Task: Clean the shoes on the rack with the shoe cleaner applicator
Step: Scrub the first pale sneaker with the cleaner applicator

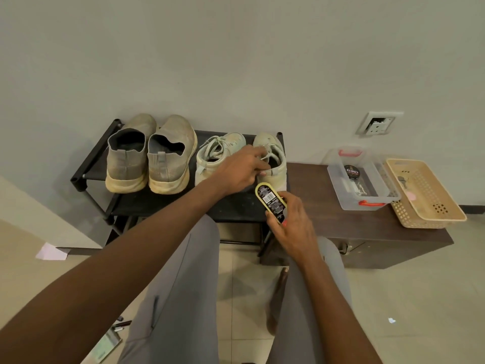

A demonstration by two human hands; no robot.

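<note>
My left arm's stretched out over the rack (pixel 86 164), and my left hand (pixel 240 170) is pinching the heel edge of the far right shoe (pixel 273 156), thumb on the outside. My right hand (pixel 291 219) is wrapped around the shoe cleaner (pixel 270 202), holding it just in front of that shoe. It's a flat oval thing, yellow rim, black label with a barcode facing me. The pale lace-up pair sits right of the grey slip-ons (pixel 149 156), all pretty grubby.
</note>
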